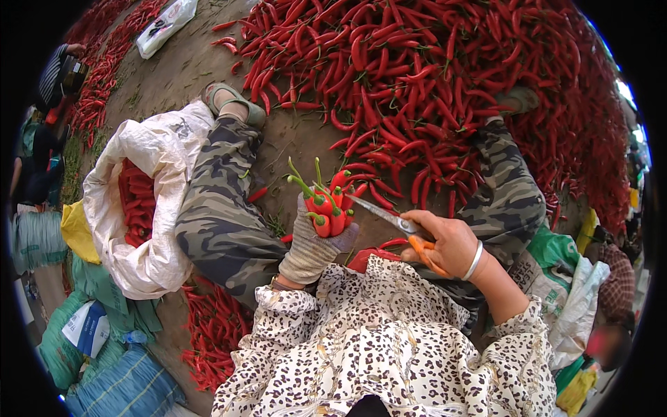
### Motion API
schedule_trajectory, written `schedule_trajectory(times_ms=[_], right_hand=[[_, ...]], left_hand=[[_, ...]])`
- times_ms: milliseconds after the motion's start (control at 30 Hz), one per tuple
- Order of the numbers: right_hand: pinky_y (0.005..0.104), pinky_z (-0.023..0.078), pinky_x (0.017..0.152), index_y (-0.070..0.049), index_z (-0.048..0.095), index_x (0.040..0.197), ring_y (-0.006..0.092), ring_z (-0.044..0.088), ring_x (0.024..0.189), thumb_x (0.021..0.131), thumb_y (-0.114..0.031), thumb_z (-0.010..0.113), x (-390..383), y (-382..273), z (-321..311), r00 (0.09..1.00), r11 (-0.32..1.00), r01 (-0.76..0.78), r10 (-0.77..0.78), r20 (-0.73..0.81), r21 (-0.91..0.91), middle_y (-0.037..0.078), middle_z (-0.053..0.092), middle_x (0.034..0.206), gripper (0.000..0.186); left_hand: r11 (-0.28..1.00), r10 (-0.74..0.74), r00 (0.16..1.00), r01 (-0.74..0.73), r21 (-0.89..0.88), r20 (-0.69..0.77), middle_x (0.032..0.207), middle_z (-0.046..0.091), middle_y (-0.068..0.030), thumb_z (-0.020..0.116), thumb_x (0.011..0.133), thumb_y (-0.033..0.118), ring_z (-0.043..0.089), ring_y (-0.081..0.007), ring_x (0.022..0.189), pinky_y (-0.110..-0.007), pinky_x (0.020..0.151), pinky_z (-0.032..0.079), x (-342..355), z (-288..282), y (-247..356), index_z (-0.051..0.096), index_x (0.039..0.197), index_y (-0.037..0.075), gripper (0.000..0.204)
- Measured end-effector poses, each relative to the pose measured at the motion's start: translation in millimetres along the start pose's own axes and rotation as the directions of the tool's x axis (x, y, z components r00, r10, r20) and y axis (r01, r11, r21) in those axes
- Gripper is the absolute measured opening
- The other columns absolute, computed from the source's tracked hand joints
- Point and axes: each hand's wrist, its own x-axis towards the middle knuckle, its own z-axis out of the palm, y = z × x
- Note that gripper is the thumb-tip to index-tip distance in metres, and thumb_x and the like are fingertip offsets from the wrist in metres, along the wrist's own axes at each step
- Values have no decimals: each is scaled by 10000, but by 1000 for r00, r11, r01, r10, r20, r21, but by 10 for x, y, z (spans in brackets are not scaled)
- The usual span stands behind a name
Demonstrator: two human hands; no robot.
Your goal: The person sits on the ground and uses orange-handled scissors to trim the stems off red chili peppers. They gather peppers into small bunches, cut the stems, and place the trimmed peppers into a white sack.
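Observation:
My left hand (314, 247), in a grey knit glove, grips a bunch of red chilies (326, 212) upright, with several green stems sticking up at the top. My right hand (451, 247), bare with a white bangle, is closed on orange-handled scissors (420, 250). Their metal blades point up and left, tips beside the bunch's right side; whether they touch the chilies I cannot tell. An open white woven sack (104, 222) holding red chilies (135, 205) stands left of my camouflage-trousered legs.
A large chili heap (410, 83) spreads ahead and right; more chilies (215, 333) lie at lower left. A white plastic bag (163, 28) lies at upper left. Bundled sacks (125, 382) are piled left; sacks (570, 285) lie right. People (48, 153) (615, 285) are at both edges.

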Motion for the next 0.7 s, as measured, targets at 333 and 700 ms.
schedule_trajectory(times_ms=[333,700], right_hand=[[370,475,697,-70,448,1190,303,579,825,736,-445,657,-67,-66,-32,997,999,23,-19,74,-42,145,569,962,625],[340,487,579,-60,521,1109,274,616,712,730,-326,695,-92,98,100,995,995,35,-43,-94,-91,134,618,856,495]], left_hand=[[898,208,978,-186,398,-14,995,541,-96,713,664,83,579,-200,873,-319,759,483,57,45,-54,346,1129,74,593],[910,169,984,-132,393,-60,1026,525,-66,728,651,80,558,-175,903,-293,792,468,45,94,86,338,1142,74,627]])
